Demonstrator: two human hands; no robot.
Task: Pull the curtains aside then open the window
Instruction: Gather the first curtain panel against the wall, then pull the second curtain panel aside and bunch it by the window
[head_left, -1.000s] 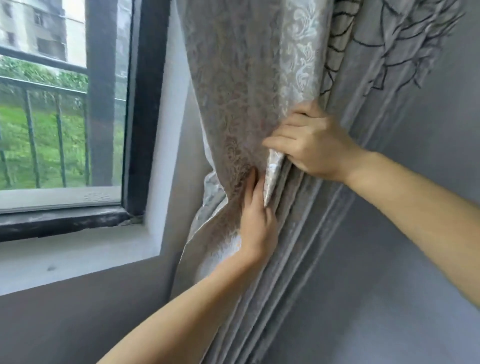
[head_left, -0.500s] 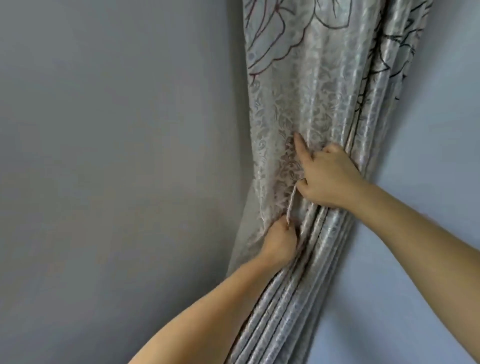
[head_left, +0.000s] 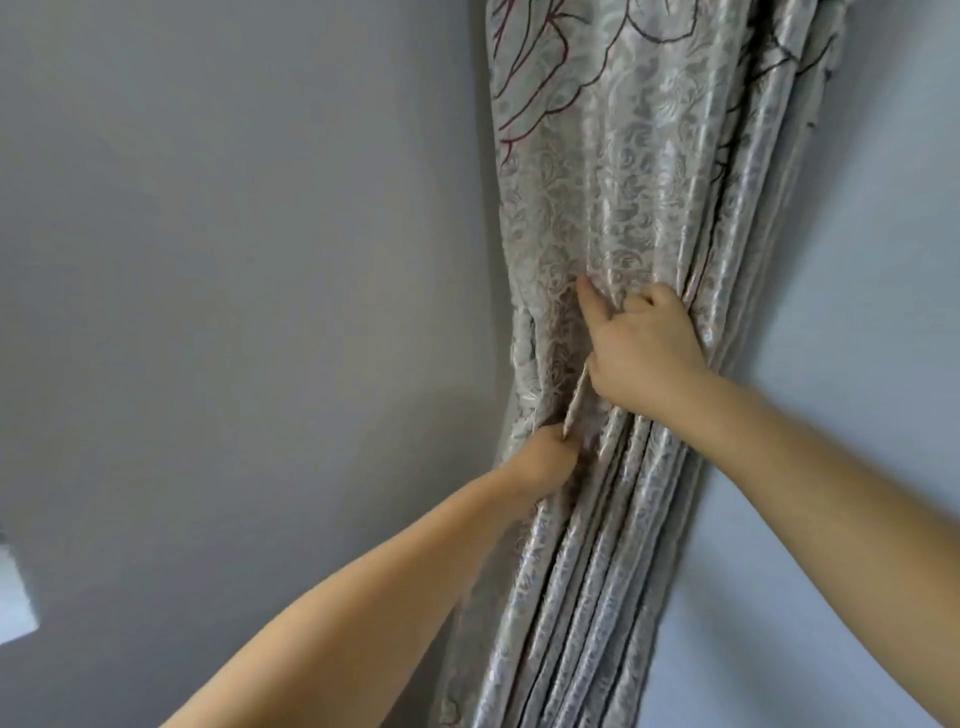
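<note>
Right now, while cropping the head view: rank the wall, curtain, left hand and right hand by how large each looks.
1. Wall
2. Curtain
3. Right hand
4. Left hand, which is partly tucked into the folds, so the hand order is unsure.

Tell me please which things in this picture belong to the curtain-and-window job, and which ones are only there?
Belong to the job:
curtain, gathered in folds
left hand, gripping a fold
right hand, pressing the bunch

Only there:
grey wall
pale surface at the left edge; cannot tell what it is

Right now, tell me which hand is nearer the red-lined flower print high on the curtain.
Right. The right hand presses the curtain just beneath the flower print; the left hand grips the folds lower down.
</note>
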